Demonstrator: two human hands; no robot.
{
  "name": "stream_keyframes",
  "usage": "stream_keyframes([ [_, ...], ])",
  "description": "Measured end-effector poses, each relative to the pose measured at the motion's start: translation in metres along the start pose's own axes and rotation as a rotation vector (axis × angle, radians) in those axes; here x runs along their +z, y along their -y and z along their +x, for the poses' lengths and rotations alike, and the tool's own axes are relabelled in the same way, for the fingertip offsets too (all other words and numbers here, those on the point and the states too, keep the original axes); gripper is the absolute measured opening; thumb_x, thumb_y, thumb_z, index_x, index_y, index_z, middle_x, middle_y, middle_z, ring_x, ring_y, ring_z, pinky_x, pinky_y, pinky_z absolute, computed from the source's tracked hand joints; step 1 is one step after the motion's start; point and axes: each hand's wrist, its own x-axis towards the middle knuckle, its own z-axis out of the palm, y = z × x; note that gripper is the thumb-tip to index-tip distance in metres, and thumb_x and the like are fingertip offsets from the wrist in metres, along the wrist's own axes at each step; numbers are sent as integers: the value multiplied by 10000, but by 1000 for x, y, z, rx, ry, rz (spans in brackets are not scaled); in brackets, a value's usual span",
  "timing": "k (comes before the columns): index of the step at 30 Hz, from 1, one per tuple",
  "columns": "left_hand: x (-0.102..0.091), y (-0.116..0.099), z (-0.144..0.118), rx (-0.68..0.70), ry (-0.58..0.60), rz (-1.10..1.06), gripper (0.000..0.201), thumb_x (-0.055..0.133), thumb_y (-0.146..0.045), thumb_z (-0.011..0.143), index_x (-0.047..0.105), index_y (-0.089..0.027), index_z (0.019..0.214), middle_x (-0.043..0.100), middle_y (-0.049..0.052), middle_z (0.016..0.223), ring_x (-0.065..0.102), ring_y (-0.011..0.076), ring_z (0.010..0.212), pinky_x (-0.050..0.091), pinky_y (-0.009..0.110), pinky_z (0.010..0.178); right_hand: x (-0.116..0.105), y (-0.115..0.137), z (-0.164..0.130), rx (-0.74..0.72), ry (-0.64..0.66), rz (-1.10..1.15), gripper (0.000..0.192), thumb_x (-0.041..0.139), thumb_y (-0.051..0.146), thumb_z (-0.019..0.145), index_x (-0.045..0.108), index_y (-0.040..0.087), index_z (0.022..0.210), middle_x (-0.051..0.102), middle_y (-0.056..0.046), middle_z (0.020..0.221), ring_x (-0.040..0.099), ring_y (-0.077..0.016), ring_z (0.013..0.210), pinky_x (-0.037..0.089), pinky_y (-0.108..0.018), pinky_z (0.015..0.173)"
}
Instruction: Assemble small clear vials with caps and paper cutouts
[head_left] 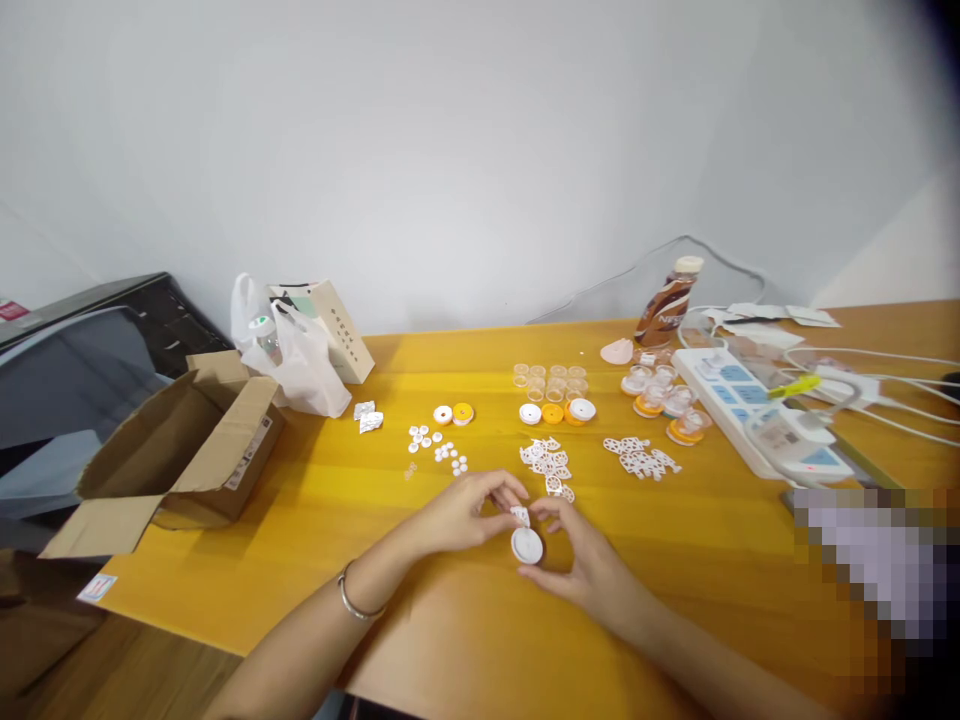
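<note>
Near the front edge of the yellow wooden surface (300,520), two bare hands meet over a small round white cap (527,546). The right hand (585,560) curls around the cap from the side, its grip closed on it, thumb and fingers touching the rim. The left hand (465,512), with a thin bracelet (352,600) on its wrist, pinches a tiny white lattice piece (520,516) just above the cap, fingertips drawn together on it. The piece sits right at the cap's upper edge; whether it touches the cap I cannot tell.

Just behind the cap lies a loose pile of similar white lattice pieces (547,465), and a second pile (641,458) lies to the right of that one. Further back from the cap stand white and orange discs (556,411) in a row, with clear little cups (550,377) behind them. Left of the cap, a scatter of small white buttons (437,448) lies on the wood, and beyond it two round discs (453,413), one white, one orange. Far left of the cap sits an open cardboard box (180,460), with a white plastic bag (296,360) behind it. Far right of the cap lies a white power strip (757,410) with cables, and a brown drink bottle (667,300) stands near the wall.
</note>
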Motion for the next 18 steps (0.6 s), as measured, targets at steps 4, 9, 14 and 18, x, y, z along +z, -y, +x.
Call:
stream_keyframes([
  [4, 2, -1, -3, 55, 85, 76, 114, 561, -217, 799, 570, -132, 875, 633, 54, 846, 575, 118, 764, 452, 233, 718, 2, -2, 0, -51, 31, -15, 310, 629, 209, 710, 483, 237, 982, 593, -35, 907, 562, -210, 842, 442, -344, 763],
  [9, 4, 0, -2, 96, 66, 189, 104, 556, -233, 802, 559, -139, 847, 631, 45, 842, 568, 120, 754, 434, 226, 702, 1, 0, 1, -51, 40, 17, 280, 609, 191, 724, 486, 240, 971, 597, -33, 897, 569, -206, 833, 450, -338, 759],
  [14, 4, -1, -2, 103, 34, 203, 102, 540, -236, 816, 563, -142, 851, 630, 46, 849, 570, 122, 772, 430, 220, 703, 1, 0, 2, -42, 37, 25, 253, 606, 188, 729, 498, 241, 951, 601, -25, 879, 570, -206, 834, 453, -339, 765],
  [18, 6, 0, -2, 124, 33, 209, 101, 550, -238, 810, 561, -144, 846, 629, 43, 840, 570, 119, 763, 432, 216, 703, 1, -1, 2, -44, 39, 18, 243, 615, 200, 731, 501, 244, 940, 599, -18, 872, 572, -202, 830, 453, -330, 760],
])
